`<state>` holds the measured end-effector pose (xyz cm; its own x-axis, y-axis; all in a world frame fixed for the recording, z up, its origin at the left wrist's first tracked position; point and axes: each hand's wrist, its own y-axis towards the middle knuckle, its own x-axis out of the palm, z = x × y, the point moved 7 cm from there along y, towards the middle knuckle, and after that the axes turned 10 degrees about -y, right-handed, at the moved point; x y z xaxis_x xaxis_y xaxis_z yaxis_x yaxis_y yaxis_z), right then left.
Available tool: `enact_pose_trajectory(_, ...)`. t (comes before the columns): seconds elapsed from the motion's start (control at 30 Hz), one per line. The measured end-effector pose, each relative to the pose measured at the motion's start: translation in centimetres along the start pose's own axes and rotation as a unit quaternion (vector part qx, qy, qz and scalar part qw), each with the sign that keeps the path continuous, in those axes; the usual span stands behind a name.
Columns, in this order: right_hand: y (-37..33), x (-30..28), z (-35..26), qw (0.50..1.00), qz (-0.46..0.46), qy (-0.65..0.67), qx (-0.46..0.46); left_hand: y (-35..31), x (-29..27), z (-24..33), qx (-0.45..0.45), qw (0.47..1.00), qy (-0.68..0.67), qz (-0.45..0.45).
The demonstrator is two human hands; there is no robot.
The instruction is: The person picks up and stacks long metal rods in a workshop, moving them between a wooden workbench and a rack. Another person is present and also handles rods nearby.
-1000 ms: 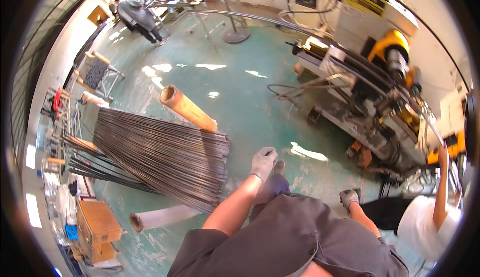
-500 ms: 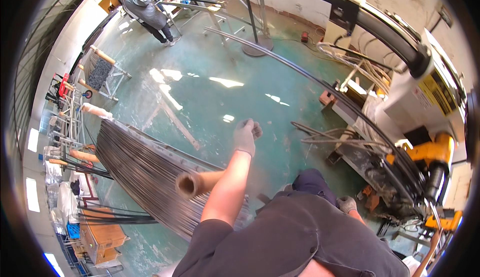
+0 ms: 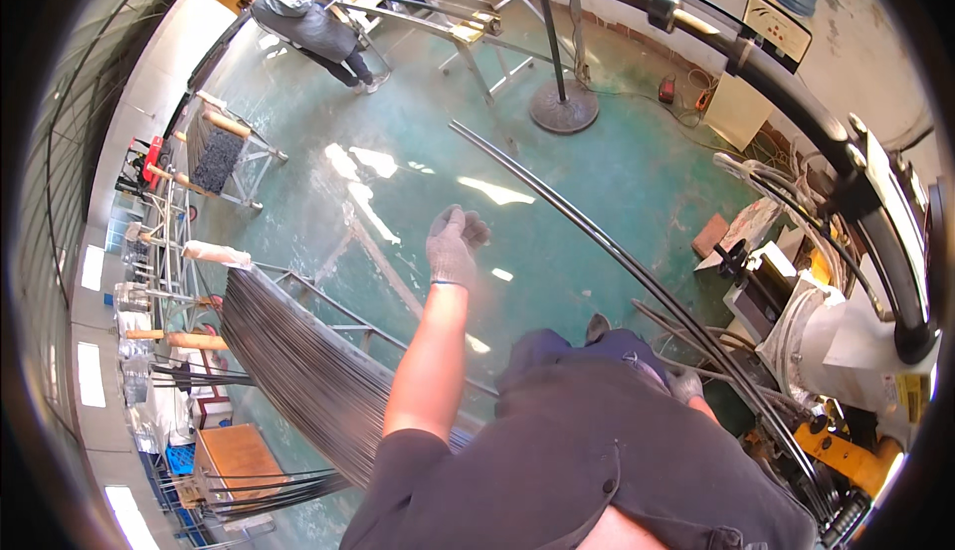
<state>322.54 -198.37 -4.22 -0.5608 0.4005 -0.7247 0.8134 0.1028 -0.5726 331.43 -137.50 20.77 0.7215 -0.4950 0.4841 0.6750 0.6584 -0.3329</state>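
Note:
My left hand [image 3: 456, 247], in a pale knit glove, is held out over the green floor with its fingers loosely curled and nothing in them. Low at my side, my right hand [image 3: 684, 386] wears a similar glove and is partly hidden by my body; its fingers do not show well. Left of my left arm, a thick bundle of long dark rods [image 3: 298, 371] lies on a metal rack. To the right, a pair of long dark rods [image 3: 587, 227] slants from the machine across the floor area, apart from my left hand.
A machine with a curved black arm [image 3: 816, 102] and a yellow part [image 3: 846, 456] stands at the right. A round-based stand [image 3: 564, 107] is ahead. Another person [image 3: 308, 28] works at a bench far left. A wooden box [image 3: 239, 460] sits at lower left.
My left hand has moved left and a little upward in the picture. The view has turned and shifted, so the machine, stand and rods sit elsewhere. The cardboard tube by my arm is no longer in sight.

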Motion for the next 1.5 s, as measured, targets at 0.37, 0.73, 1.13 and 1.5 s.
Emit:
enact_pose_trajectory(0.37, 1.2, 6.6, -14.1, 0.869, 0.04, 0.411, 0.272, 17.0, 5.1, 4.5, -0.035, 0.985, 0.023, -0.17)
enact_pose_trajectory(0.73, -10.5, 16.9, -31.6, 0.856, 0.017, 0.309, 0.413, 18.9, 8.3, 5.9, 0.021, 0.883, 0.27, -0.384)
enact_pose_trajectory(1.13, -15.3, 16.8, -32.9, 0.807, 0.111, 0.326, 0.479, 15.5, 8.7, 7.9, -0.007, 0.898, 0.235, -0.373)
enact_pose_trajectory(1.5, -18.6, 20.5, -32.4, 0.823, 0.054, 0.284, 0.489, 15.5, 8.3, 7.4, -0.039, 0.889, 0.241, -0.388)
